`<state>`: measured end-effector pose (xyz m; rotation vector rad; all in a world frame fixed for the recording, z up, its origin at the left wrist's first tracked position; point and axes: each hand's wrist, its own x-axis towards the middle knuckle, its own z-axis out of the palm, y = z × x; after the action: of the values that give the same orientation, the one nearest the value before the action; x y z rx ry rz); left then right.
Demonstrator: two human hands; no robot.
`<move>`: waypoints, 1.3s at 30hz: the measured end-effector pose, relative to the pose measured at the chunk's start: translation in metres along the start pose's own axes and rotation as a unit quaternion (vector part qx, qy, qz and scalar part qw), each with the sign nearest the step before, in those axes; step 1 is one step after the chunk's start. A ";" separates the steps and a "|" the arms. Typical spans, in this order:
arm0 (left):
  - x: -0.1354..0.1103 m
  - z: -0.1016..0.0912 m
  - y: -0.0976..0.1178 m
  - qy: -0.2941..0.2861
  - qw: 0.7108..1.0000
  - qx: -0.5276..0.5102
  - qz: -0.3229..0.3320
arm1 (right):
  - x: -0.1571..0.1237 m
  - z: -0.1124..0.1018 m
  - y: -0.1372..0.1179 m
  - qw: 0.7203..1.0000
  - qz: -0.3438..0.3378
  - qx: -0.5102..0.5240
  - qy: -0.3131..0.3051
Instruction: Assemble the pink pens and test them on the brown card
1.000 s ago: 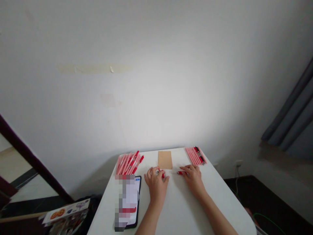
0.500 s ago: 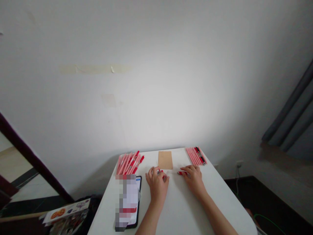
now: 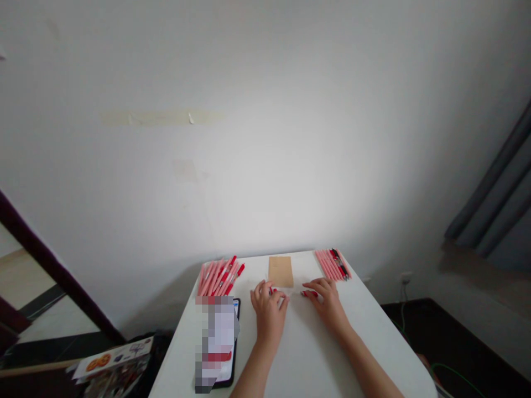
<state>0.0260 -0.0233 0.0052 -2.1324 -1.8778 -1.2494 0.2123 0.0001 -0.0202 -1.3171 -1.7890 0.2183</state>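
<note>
Fingers of the left hand [image 3: 269, 312] curl around a red piece [image 3: 271, 291], those of the right hand [image 3: 328, 305] over a second red piece [image 3: 308, 293]; pinching, I cannot tell. Loose hold might let either roll from under them.

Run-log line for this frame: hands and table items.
left hand: at red item | right hand: at second red item | tan card: between left pens (piled) and right pens (rowed) | phone: left of left hand
</note>
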 end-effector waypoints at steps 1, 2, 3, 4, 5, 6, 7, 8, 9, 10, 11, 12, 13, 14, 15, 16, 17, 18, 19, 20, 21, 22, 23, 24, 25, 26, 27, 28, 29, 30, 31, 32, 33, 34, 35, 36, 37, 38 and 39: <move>0.000 0.000 0.000 -0.001 1.000 -0.004 0.009 | 0.000 0.000 -0.002 1.000 -0.010 0.009 -0.003; 0.000 0.001 0.000 -0.002 1.000 -0.009 0.017 | 0.000 0.000 -0.003 1.000 -0.018 0.015 -0.007; -0.001 0.001 0.000 -0.005 1.000 -0.013 0.025 | 0.000 0.000 -0.005 0.999 -0.025 0.018 -0.011; -0.001 0.001 0.000 -0.007 0.999 -0.017 0.030 | 0.000 0.000 -0.006 0.999 -0.030 0.019 -0.015; -0.001 0.001 0.000 -0.010 0.999 -0.021 0.035 | 0.000 0.000 -0.008 0.999 -0.034 0.018 -0.020; -0.001 0.000 0.000 -0.011 0.999 -0.024 0.037 | -0.001 0.000 -0.008 0.999 -0.036 0.014 -0.024; -0.001 0.000 0.001 -0.012 0.999 -0.026 0.039 | -0.001 0.000 -0.009 0.999 -0.037 0.009 -0.027; -0.001 0.000 0.001 -0.014 0.999 -0.028 0.040 | -0.001 0.000 -0.009 0.999 -0.038 0.004 -0.030; -0.001 -0.001 0.001 -0.015 0.999 -0.029 0.039 | -0.001 0.001 -0.009 0.999 -0.039 0.000 -0.033; -0.001 -0.001 0.001 -0.017 0.999 -0.030 0.038 | -0.001 0.001 -0.009 0.999 -0.040 -0.003 -0.035; -0.001 -0.001 0.001 -0.018 0.999 -0.030 0.038 | -0.001 0.001 -0.009 0.999 -0.040 -0.004 -0.035; -0.001 -0.001 0.001 -0.020 0.999 -0.030 0.037 | -0.001 0.001 -0.009 0.999 -0.040 -0.002 -0.034; -0.001 -0.002 0.002 -0.021 0.999 -0.030 0.038 | 0.000 0.001 -0.009 0.999 -0.039 0.003 -0.034; -0.001 -0.002 0.002 -0.020 0.999 -0.029 0.037 | 0.000 0.001 -0.009 0.999 -0.038 0.008 -0.032; -0.001 -0.002 0.002 -0.021 0.999 -0.030 0.037 | 0.000 0.000 -0.009 0.999 -0.035 0.015 -0.031; -0.001 -0.002 0.002 -0.022 0.999 -0.031 0.035 | 0.000 0.000 -0.009 0.999 -0.031 0.021 -0.029; -0.001 -0.002 0.002 -0.024 0.999 -0.034 0.033 | 0.001 -0.001 -0.010 0.999 -0.027 0.027 -0.026; -0.001 -0.002 0.002 -0.026 0.999 -0.037 0.029 | 0.001 -0.001 -0.010 0.999 -0.023 0.031 -0.024; -0.001 -0.002 0.002 -0.029 0.999 -0.039 0.024 | 0.001 -0.002 -0.010 0.999 -0.020 0.034 -0.021; -0.001 -0.002 0.002 -0.032 0.999 -0.040 0.018 | 0.001 -0.002 -0.010 0.999 -0.019 0.035 -0.019; -0.001 -0.002 0.002 -0.035 0.999 -0.040 0.014 | 0.001 -0.002 -0.010 0.999 -0.019 0.034 -0.019; -0.001 -0.002 0.003 -0.036 0.999 -0.038 0.011 | 0.001 -0.001 -0.009 0.999 -0.019 0.033 -0.019; -0.001 -0.002 0.003 -0.035 0.999 -0.036 0.009 | 0.001 -0.001 -0.009 0.999 -0.020 0.030 -0.020; -0.001 -0.002 0.003 -0.034 0.999 -0.032 0.008 | 0.001 0.000 -0.008 0.999 -0.020 0.027 -0.021; 0.000 -0.002 0.004 -0.030 0.999 -0.029 0.007 | 0.001 0.000 -0.007 0.999 -0.018 0.022 -0.021; 0.000 -0.003 0.004 -0.025 0.999 -0.024 0.005 | 0.001 0.001 -0.006 1.000 -0.016 0.016 -0.021; 0.000 -0.003 0.004 -0.021 1.000 -0.019 0.002 | 0.001 0.001 -0.005 1.000 -0.012 0.009 -0.020; 0.001 -0.003 0.004 -0.017 1.000 -0.013 -0.003 | 0.000 0.002 -0.003 1.000 -0.007 0.000 -0.016; 0.001 -0.004 0.004 -0.013 1.000 -0.008 -0.008 | 0.000 0.002 -0.002 1.000 -0.002 -0.010 -0.014; 0.001 -0.004 0.003 -0.010 1.000 -0.003 -0.014 | 0.000 0.002 0.000 1.000 0.003 -0.022 -0.011; 0.001 -0.005 0.003 -0.009 1.000 0.001 -0.019 | 0.000 0.002 0.001 0.999 0.010 -0.035 -0.008; 0.001 -0.005 0.002 -0.008 1.000 0.005 -0.024 | -0.001 0.002 0.001 0.999 0.016 -0.048 -0.009; 0.001 -0.005 0.002 -0.007 1.000 0.008 -0.028 | -0.001 0.001 0.002 0.998 0.022 -0.061 -0.010; 0.001 -0.005 0.002 -0.006 0.999 0.011 -0.031 | -0.001 0.001 0.002 0.997 0.027 -0.072 -0.013; 0.001 -0.004 0.001 -0.005 0.999 0.013 -0.033 | -0.001 0.000 0.002 0.996 0.030 -0.082 -0.017; 0.001 -0.004 0.001 -0.004 0.999 0.015 -0.035 | -0.001 0.000 0.001 0.995 0.033 -0.088 -0.020; 0.001 -0.004 0.001 -0.003 0.999 0.017 -0.038 | -0.002 0.000 0.000 0.995 0.034 -0.092 -0.024; 0.001 -0.004 0.000 -0.003 0.999 0.017 -0.039 | -0.002 -0.001 0.000 0.995 0.035 -0.095 -0.027; 0.001 -0.004 0.000 -0.002 0.999 0.018 -0.041 | -0.002 -0.001 -0.001 0.994 0.035 -0.096 -0.028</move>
<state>0.0239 -0.0248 0.0085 -2.0630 -1.9920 -1.2165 0.2122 -0.0020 -0.0199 -1.5248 -1.8497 0.1254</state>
